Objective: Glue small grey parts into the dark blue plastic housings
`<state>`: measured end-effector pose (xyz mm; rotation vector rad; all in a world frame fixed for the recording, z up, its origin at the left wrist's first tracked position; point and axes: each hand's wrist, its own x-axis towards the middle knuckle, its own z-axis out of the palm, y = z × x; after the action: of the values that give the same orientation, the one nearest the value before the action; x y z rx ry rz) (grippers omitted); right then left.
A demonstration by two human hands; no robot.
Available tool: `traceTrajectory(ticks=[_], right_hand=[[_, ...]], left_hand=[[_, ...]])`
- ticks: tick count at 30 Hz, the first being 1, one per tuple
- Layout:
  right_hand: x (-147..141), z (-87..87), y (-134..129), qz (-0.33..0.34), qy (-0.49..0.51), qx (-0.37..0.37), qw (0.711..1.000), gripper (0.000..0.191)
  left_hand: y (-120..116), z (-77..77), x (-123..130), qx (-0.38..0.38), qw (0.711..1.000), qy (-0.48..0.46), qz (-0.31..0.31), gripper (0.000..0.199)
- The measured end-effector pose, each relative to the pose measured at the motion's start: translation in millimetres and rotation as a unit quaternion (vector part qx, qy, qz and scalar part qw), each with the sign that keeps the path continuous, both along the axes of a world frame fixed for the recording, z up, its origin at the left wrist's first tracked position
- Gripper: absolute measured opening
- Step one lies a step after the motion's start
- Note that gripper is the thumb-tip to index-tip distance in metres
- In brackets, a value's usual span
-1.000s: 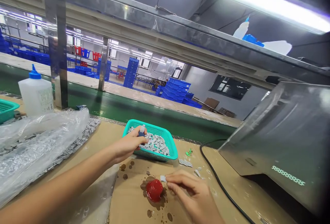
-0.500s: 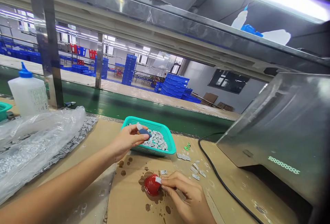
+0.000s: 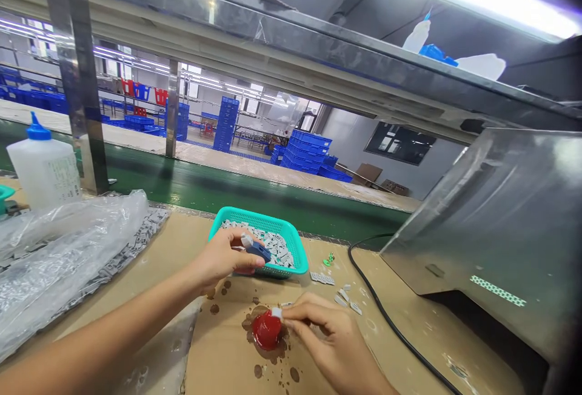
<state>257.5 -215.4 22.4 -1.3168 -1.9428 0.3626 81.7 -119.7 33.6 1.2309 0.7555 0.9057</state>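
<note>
My left hand (image 3: 227, 255) is closed around a small dark blue plastic part (image 3: 258, 251) with a light grey piece at its upper end, held just in front of the teal basket (image 3: 297, 249). In that basket lie many small light grey plastic pieces (image 3: 279, 243). Between the thumb and fingers of my right hand (image 3: 325, 334) is a small light grey piece (image 3: 276, 312). It is at the upper right of a glossy wet red dome (image 3: 266, 331), which sits on stained cardboard; whether they touch I cannot tell.
Loose grey pieces (image 3: 348, 298) and a small green figure (image 3: 329, 259) lie right of the basket. A black cable (image 3: 386, 322) runs beside a metal housing (image 3: 491, 225). At left are a plastic bag (image 3: 68, 255) and a white bottle (image 3: 44, 168). A green conveyor belt (image 3: 191, 177) runs behind.
My left hand has lowered slightly and turned the blue part, showing more of its side. My right hand, with its grey piece, has shifted slightly up and left over the dome's edge.
</note>
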Motion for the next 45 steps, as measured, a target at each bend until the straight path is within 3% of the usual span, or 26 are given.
traceTrajectory(ticks=[7, 13, 20, 26, 31, 34, 36, 40, 42, 45], right_hand=[[-3, 26.8, 16, -0.025, 0.165, 0.018, 0.986, 0.008], [-5, 25.2, 28, 0.011, 0.216, -0.012, 0.976, 0.011], [-4, 20.8, 27, 0.017, 0.143, 0.011, 0.99, 0.011], [-7, 26.6, 24, 0.049, 0.031, 0.01, 0.998, 0.019], [-13, 26.1, 36, 0.078, 0.006, 0.047, 0.996, 0.026], [-15, 24.7, 62, 0.068, -0.041, 0.108, 0.991, 0.032], [-13, 24.3, 85, 0.048, -0.07, 0.106, 0.991, 0.038], [3, 17.6, 125, 0.037, -0.19, -0.031, 0.981, 0.049], [13, 10.1, 137, 0.067, -0.232, -0.082, 0.967, 0.042], [21, -0.5, 144, 0.072, -0.237, -0.098, 0.964, 0.037]], left_hand=[[-6, -2.8, 4, 0.047, 0.998, 0.03, -0.021, 0.024], [-14, -0.3, 9, 0.007, 0.998, -0.016, -0.062, 0.023], [-20, -1.3, 12, -0.025, 0.996, -0.052, -0.067, 0.024], [-19, -1.9, 13, 0.014, 0.998, -0.046, -0.028, 0.021], [-18, -0.4, 16, -0.069, 0.984, -0.16, -0.022, 0.022], [-7, 5.9, 17, -0.072, 0.98, -0.183, 0.019, 0.02], [4, 11.5, 12, -0.048, 0.984, -0.156, 0.075, 0.018], [37, 15.7, -17, 0.051, 0.976, -0.072, 0.197, 0.027], [60, 10.3, -36, 0.099, 0.966, -0.006, 0.239, 0.034], [93, -4.2, -59, 0.151, 0.945, 0.124, 0.264, 0.042]])
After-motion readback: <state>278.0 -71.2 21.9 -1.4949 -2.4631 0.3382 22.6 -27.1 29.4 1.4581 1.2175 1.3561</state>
